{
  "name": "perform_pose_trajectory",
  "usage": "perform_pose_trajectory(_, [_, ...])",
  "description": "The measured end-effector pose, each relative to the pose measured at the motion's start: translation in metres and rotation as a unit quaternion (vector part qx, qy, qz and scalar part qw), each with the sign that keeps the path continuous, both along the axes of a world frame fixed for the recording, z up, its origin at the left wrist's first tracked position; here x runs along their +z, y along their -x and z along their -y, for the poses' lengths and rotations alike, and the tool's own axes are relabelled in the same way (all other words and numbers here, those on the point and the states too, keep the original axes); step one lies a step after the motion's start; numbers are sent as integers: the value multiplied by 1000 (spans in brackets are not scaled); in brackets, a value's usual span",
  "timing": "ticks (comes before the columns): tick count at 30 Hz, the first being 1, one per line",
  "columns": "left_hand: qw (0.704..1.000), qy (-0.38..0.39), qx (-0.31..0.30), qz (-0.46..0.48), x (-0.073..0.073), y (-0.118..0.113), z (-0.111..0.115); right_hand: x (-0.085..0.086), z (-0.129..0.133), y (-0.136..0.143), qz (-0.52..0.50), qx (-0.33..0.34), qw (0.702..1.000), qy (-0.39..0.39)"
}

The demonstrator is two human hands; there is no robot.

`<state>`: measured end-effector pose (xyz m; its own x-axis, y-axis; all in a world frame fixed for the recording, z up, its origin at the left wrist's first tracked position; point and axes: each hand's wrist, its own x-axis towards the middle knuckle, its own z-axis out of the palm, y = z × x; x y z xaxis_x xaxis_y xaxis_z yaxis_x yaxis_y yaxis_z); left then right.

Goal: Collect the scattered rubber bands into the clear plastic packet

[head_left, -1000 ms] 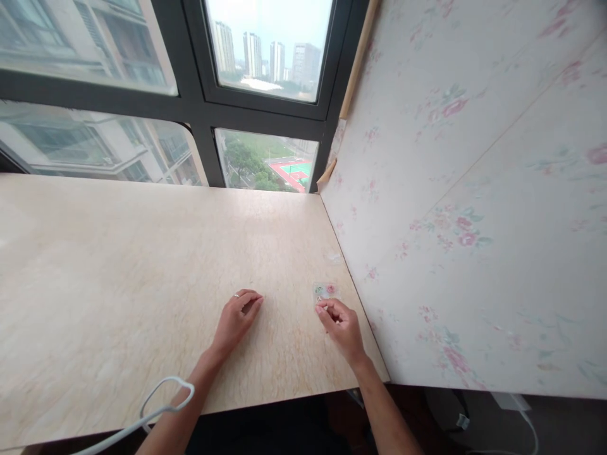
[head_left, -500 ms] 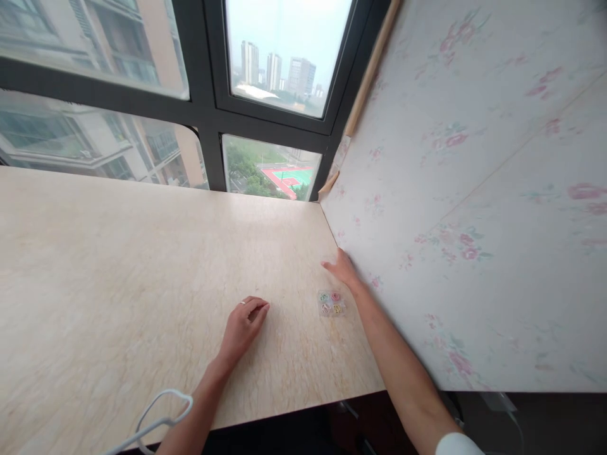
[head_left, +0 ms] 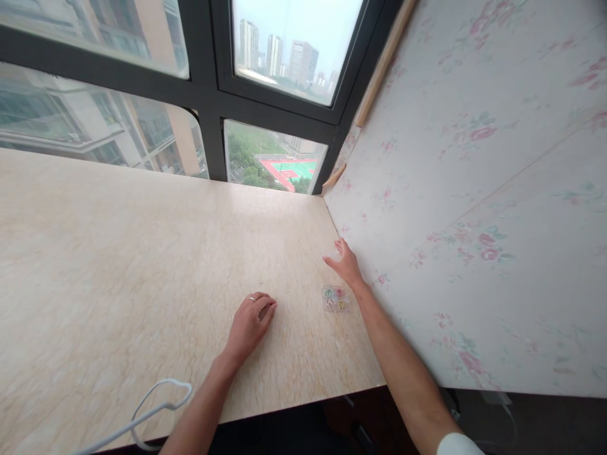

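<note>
My left hand (head_left: 253,321) rests low over the pale marbled countertop (head_left: 156,265), a ring on one finger. Its thumb and fingertips are pressed together; whatever may be between them is too small or hidden to make out. Beside the patterned wall, my right hand (head_left: 347,262) reaches forward with thumb and fingers apart, holding nothing that I can see. Just below it lies a small clear box (head_left: 336,299) divided into compartments. Small coiled pieces in green, pink, whitish and yellow sit inside; their exact kind is hard to tell.
A flower-patterned wall (head_left: 474,189) rises along the right side, close against my right arm. Dark window frames (head_left: 203,126) stand at the back edge. A white cable (head_left: 165,404) loops over the near left edge of the countertop.
The view has tilted and shifted slightly. My right hand's fingers, partly hidden along the wall before, now show more clearly. My left hand stays pinched, and the box sits in the same place.
</note>
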<state>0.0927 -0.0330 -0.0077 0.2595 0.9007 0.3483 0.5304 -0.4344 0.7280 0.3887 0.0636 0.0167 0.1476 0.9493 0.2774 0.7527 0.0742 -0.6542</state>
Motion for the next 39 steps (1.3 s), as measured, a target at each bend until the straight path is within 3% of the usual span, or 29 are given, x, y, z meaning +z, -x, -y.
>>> perform_pose_trajectory(4, [1000, 11, 1, 10, 0, 1, 1, 14, 8, 16, -91, 65, 992, -50])
perform_pose_trajectory(15, [1000, 22, 1, 16, -1, 2, -1, 38, 28, 49, -174, 143, 971, -77])
perform_pose_trajectory(17, [999, 25, 2, 20, 0, 2, -1, 41, 34, 57, -244, 139, 958, -64])
perform_pose_trajectory(22, [999, 22, 11, 39, 2, 1, 0, 46, 53, 77, -430, 140, 892, -15])
perform_pose_trajectory(28, [997, 37, 6, 67, 8, 2, 3, 49, 74, 89, -468, 172, 867, -15])
perform_pose_trajectory(33, [993, 56, 37, 94, 9, 3, 3, 53, 88, 88, -505, 163, 847, -29])
perform_pose_trajectory(39, [993, 63, 46, 89, 6, 1, 3, 55, 103, 78, -584, 160, 795, -43])
